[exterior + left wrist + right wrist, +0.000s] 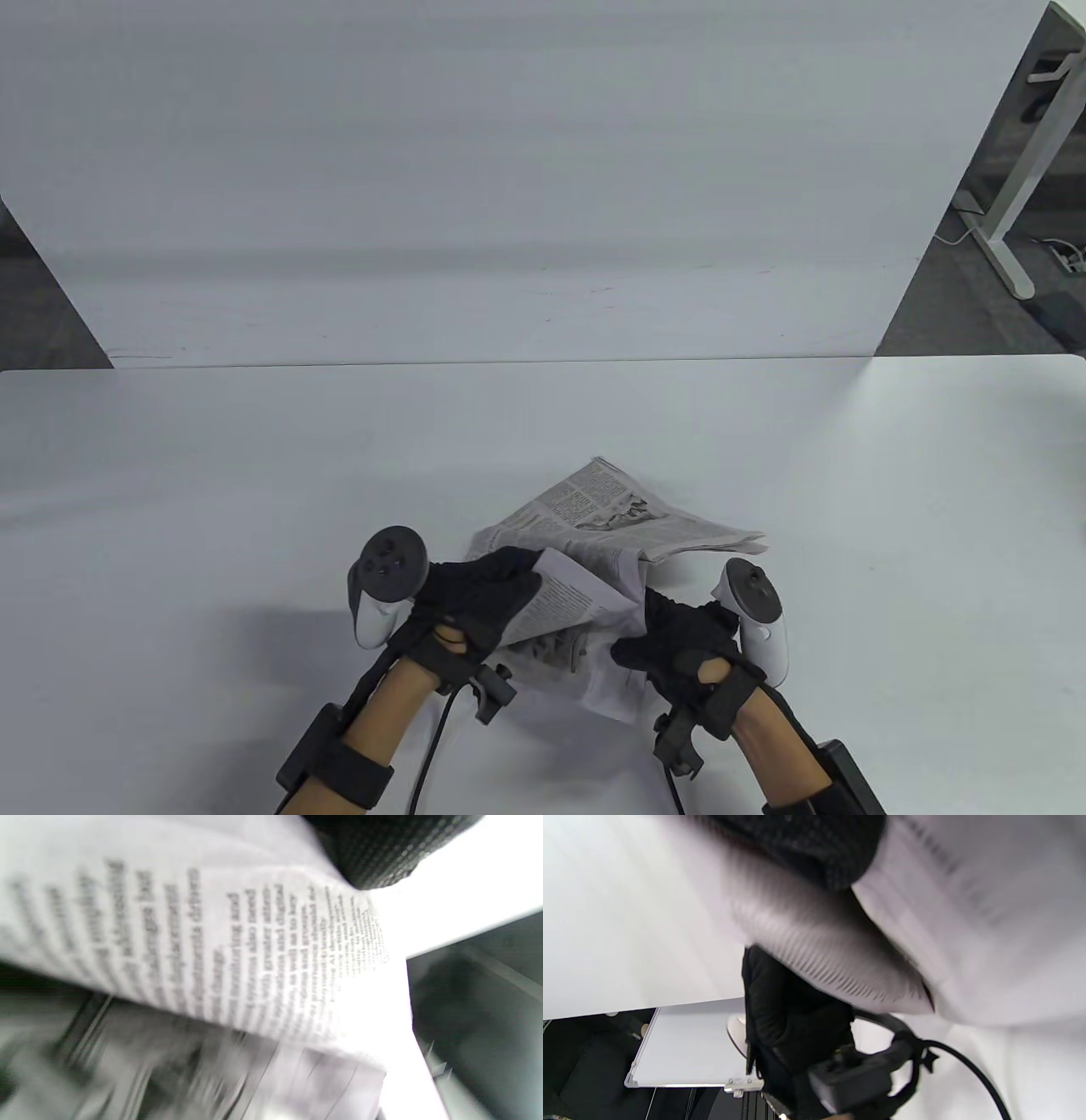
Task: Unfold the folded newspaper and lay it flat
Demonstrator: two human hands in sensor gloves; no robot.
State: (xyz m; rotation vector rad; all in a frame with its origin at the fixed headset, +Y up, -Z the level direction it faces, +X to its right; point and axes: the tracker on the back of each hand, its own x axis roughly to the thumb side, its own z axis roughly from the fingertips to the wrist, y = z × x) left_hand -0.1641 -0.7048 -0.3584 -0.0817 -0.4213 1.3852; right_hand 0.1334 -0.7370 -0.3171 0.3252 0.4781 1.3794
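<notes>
A folded newspaper (611,518) lies crumpled and partly opened on the white table (212,475), near its front middle. My left hand (488,594) grips the paper's near left flap and lifts it. My right hand (670,632) grips the near right part of the same paper. In the left wrist view the printed page (237,955) fills the frame, blurred, with my gloved fingers (382,849) at the top. In the right wrist view the paper (967,921) curls over my right fingers (814,844), and my left hand's glove (789,1014) shows below.
A white panel (509,170) stands upright behind the table's far edge. A desk leg (1010,212) and cables stand on the floor at the far right.
</notes>
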